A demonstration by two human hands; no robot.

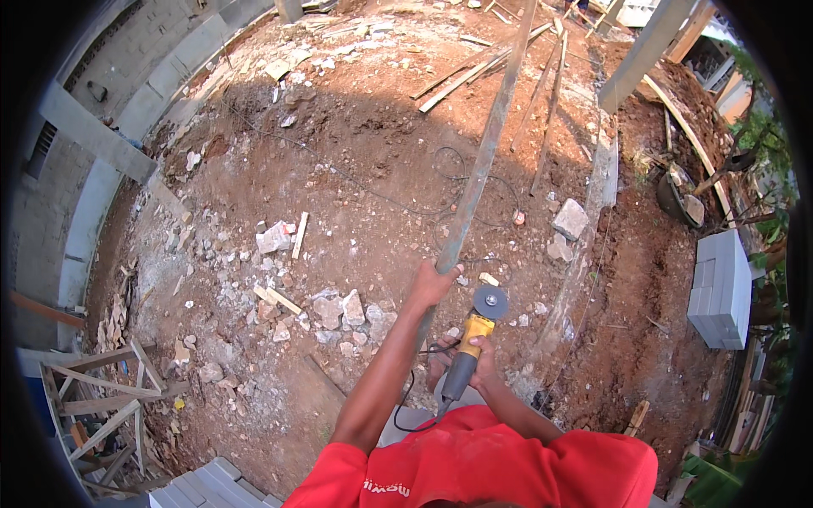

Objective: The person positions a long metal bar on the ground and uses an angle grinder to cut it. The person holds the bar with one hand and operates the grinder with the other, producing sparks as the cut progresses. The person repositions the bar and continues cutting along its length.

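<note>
My left hand (436, 284) is closed around a long, narrow grey-green bar (484, 157), whose material I cannot tell. The bar slants from beside my body up to the far edge of the view. In my right hand (485, 364) is a yellow and black angle grinder (477, 328), gripped round its body. Its dark round disc (490, 301) points away from me, to the right of the bar and apart from it. A black cord (406, 423) loops from the grinder's rear end past my red shirt.
Broken concrete chunks (330, 311) and a cable (373, 196) lie on the reddish dirt. Timber strips (483, 68) lie farther off. Grey blocks (718, 288) are stacked at right, near a concrete post (648, 55) and a bucket (677, 199). A wooden frame (106, 394) stands at left.
</note>
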